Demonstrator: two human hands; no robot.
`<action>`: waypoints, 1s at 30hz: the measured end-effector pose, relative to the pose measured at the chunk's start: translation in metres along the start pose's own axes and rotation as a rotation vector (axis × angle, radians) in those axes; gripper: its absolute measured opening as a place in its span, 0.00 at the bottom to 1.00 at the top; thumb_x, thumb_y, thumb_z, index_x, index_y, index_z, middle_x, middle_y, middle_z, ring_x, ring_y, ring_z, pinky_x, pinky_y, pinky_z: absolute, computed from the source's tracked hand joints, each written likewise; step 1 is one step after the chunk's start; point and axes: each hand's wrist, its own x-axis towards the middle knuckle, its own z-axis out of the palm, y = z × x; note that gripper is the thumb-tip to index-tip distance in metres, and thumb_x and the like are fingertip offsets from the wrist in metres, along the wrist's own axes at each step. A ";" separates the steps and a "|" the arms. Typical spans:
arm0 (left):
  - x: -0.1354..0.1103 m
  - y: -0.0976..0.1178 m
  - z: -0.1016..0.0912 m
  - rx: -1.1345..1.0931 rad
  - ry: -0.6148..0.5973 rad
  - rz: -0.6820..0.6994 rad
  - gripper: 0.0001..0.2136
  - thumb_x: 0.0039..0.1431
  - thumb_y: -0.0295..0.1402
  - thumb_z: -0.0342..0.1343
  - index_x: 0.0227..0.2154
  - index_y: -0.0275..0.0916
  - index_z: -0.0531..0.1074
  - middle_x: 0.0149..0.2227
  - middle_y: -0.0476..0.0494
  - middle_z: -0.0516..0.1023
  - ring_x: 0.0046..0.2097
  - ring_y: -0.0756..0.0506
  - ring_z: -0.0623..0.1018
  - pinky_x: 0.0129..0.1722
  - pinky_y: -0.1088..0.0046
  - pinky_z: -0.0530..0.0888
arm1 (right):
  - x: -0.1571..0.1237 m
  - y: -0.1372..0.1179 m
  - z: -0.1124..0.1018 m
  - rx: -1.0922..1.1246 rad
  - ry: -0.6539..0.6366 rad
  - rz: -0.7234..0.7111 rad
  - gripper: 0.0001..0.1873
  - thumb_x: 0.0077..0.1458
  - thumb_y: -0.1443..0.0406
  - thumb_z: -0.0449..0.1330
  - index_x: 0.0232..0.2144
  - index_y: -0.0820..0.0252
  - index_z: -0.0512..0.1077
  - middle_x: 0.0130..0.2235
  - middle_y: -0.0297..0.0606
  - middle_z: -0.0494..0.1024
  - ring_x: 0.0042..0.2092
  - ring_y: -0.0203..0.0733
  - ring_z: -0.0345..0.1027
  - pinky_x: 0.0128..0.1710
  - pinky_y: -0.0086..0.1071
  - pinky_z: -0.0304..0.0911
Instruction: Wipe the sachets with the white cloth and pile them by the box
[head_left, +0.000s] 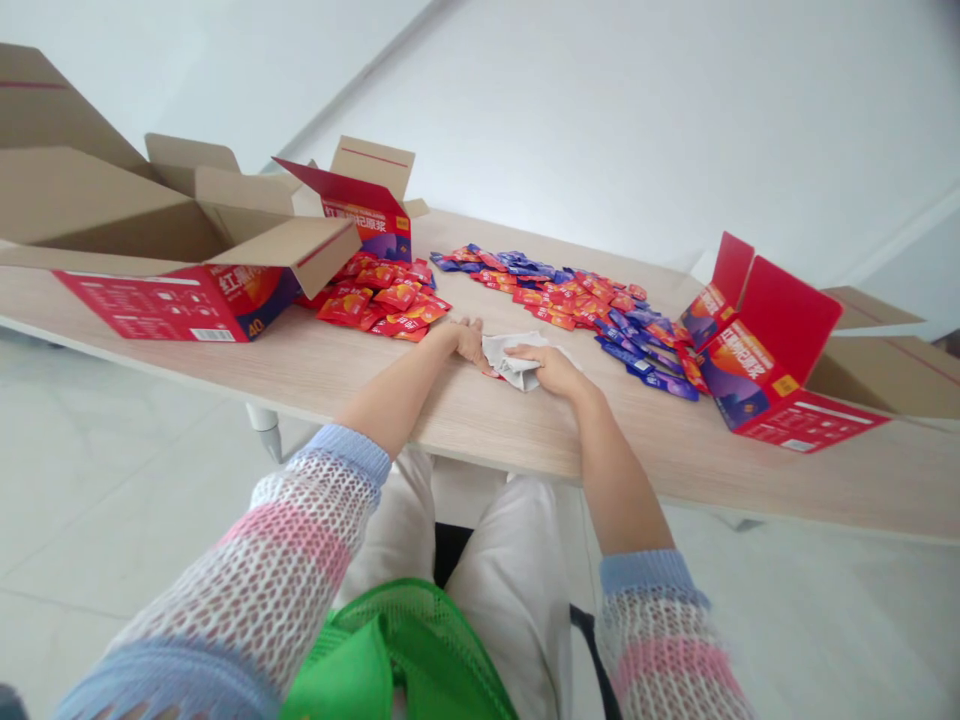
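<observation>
Red printed cardboard fronts the large open box (161, 303) at our far left, flaps spread wide; we see its brown inner walls, but its floor is hidden from us. Behind its right end stands a second open box (366, 208), flaps raised, its inside out of our sight. Red sachets (382, 297) lie heaped on the pale wooden desk (495, 430), beside the first box and in front of the second. Next comes our left hand (471, 346), low on the desk by a sliver of red (495, 375); we cannot tell whether its grip has closed on anything. Between our hands lies a crumpled white cloth (514, 371), pinched in the grip of our right hand (553, 368). Farther back, red and purple sachets (574, 297) spread in a long band, slanting towards us until they end right beside a third open box (765, 380), whose contents we cannot see.
</observation>
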 end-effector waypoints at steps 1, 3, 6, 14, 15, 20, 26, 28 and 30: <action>0.000 0.001 -0.001 0.009 -0.026 -0.012 0.65 0.20 0.61 0.65 0.66 0.45 0.46 0.68 0.37 0.38 0.64 0.23 0.38 0.60 0.45 0.43 | 0.001 0.001 -0.001 -0.007 -0.003 0.022 0.34 0.41 0.79 0.47 0.49 0.54 0.73 0.55 0.30 0.71 0.60 0.40 0.57 0.61 0.40 0.49; -0.001 0.002 -0.003 0.011 -0.064 -0.008 0.64 0.19 0.60 0.66 0.65 0.46 0.49 0.68 0.38 0.37 0.64 0.23 0.37 0.60 0.44 0.41 | 0.002 0.003 -0.002 -0.042 0.007 0.059 0.34 0.42 0.79 0.48 0.49 0.51 0.73 0.55 0.29 0.70 0.61 0.40 0.56 0.61 0.40 0.49; -0.003 0.002 -0.008 -0.015 -0.091 0.040 0.60 0.19 0.57 0.67 0.63 0.46 0.56 0.67 0.39 0.39 0.64 0.21 0.37 0.59 0.41 0.39 | 0.004 0.007 0.000 -0.125 0.039 0.108 0.35 0.44 0.79 0.49 0.52 0.48 0.70 0.58 0.27 0.66 0.61 0.40 0.56 0.60 0.39 0.52; 0.000 -0.008 -0.013 0.000 -0.178 0.110 0.60 0.18 0.53 0.68 0.63 0.58 0.50 0.68 0.44 0.37 0.64 0.22 0.35 0.56 0.37 0.42 | -0.006 0.017 -0.004 -0.366 0.179 0.351 0.33 0.51 0.75 0.49 0.57 0.45 0.65 0.58 0.33 0.67 0.57 0.49 0.62 0.56 0.42 0.57; 0.000 -0.008 -0.013 -0.001 -0.176 0.111 0.60 0.18 0.53 0.68 0.63 0.58 0.49 0.68 0.43 0.36 0.64 0.22 0.34 0.56 0.37 0.43 | -0.008 0.018 -0.006 -0.363 0.198 0.369 0.32 0.52 0.75 0.49 0.57 0.45 0.64 0.58 0.33 0.67 0.57 0.49 0.62 0.56 0.42 0.57; -0.002 -0.009 -0.013 -0.030 -0.138 0.116 0.58 0.21 0.52 0.68 0.63 0.56 0.51 0.68 0.43 0.37 0.64 0.22 0.37 0.57 0.39 0.44 | -0.010 0.020 -0.008 -0.201 0.258 0.246 0.31 0.55 0.70 0.49 0.61 0.46 0.58 0.60 0.31 0.64 0.58 0.44 0.60 0.57 0.39 0.56; 0.002 -0.009 -0.010 -0.014 -0.124 0.081 0.55 0.21 0.52 0.68 0.62 0.49 0.58 0.68 0.44 0.40 0.65 0.25 0.39 0.60 0.48 0.44 | 0.000 0.011 0.002 -0.196 0.014 0.108 0.31 0.56 0.67 0.50 0.62 0.45 0.56 0.64 0.30 0.57 0.63 0.45 0.49 0.62 0.47 0.44; 0.001 -0.007 -0.009 -0.014 -0.115 0.069 0.55 0.21 0.51 0.68 0.61 0.47 0.60 0.68 0.43 0.40 0.65 0.25 0.39 0.61 0.49 0.44 | -0.001 0.005 0.002 -0.231 -0.093 0.141 0.32 0.57 0.64 0.52 0.63 0.42 0.52 0.66 0.30 0.50 0.66 0.49 0.42 0.62 0.55 0.38; 0.001 -0.005 -0.009 -0.017 -0.105 0.055 0.55 0.21 0.51 0.69 0.61 0.45 0.61 0.68 0.43 0.42 0.65 0.25 0.40 0.61 0.51 0.45 | -0.003 0.000 0.000 -0.220 -0.164 0.151 0.34 0.56 0.61 0.54 0.63 0.40 0.49 0.67 0.30 0.45 0.67 0.51 0.36 0.61 0.58 0.33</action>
